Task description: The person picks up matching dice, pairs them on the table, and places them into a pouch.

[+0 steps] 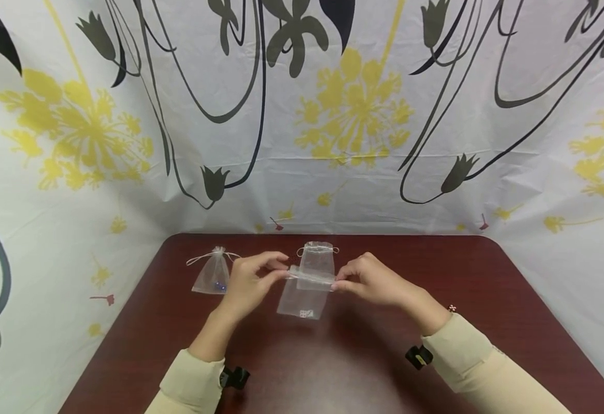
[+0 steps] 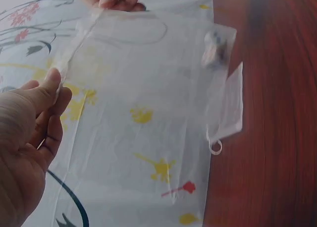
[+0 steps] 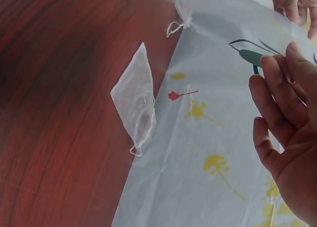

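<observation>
Between my two hands hangs a sheer white drawstring bag (image 1: 302, 297), gripped at its top edge. My left hand (image 1: 247, 283) pinches one end of that edge between thumb and fingers, and my right hand (image 1: 371, 280) pinches the other. Small white dice (image 1: 307, 314) lie in the bag's bottom; they appear blurred through the mesh in the left wrist view (image 2: 214, 51). Behind the held bag, and partly overlapped by it, a second sheer drawstring bag (image 1: 317, 259) lies flat on the table. In the right wrist view this flat bag (image 3: 133, 93) shows its loop of cord.
Left of my left hand stands another sheer bag (image 1: 210, 275), drawn together at the neck, with small blue objects (image 1: 220, 286) inside. The dark red wooden table (image 1: 302, 362) ends at the back against a hanging patterned cloth (image 1: 291, 190).
</observation>
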Tool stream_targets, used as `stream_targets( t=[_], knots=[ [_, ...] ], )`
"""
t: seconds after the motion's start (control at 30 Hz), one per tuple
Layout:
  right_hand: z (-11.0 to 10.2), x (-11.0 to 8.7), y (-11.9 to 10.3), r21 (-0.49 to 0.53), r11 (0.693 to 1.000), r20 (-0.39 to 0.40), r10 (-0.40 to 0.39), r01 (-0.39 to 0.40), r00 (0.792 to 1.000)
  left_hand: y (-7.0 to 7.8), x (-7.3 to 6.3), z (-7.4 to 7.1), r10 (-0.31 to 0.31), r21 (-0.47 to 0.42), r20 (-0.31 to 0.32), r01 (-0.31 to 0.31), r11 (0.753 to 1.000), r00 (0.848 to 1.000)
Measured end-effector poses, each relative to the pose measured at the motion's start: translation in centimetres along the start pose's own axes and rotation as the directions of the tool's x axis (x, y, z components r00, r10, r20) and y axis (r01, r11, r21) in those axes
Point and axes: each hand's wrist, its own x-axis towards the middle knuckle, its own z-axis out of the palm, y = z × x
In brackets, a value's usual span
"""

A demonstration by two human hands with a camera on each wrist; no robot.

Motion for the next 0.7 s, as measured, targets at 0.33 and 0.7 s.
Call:
stream_targets(
  t=[0.33, 0.7],
  knots=[
    [0.3, 1.3, 0.2, -0.031, 0.998, -0.044, -0.047, 0.046, 0.998, -1.3, -0.7, -3.4, 0.172, 0.271, 0.001, -0.166, 0.948, 0.985],
    [1.2, 3.3, 0.9, 0.007, 1.0, -0.087, -0.022, 0.023, 0.996, -2.7, -1.8, -7.0, 0.171, 0.433, -0.067, -0.125, 0.893, 0.983]
  ],
)
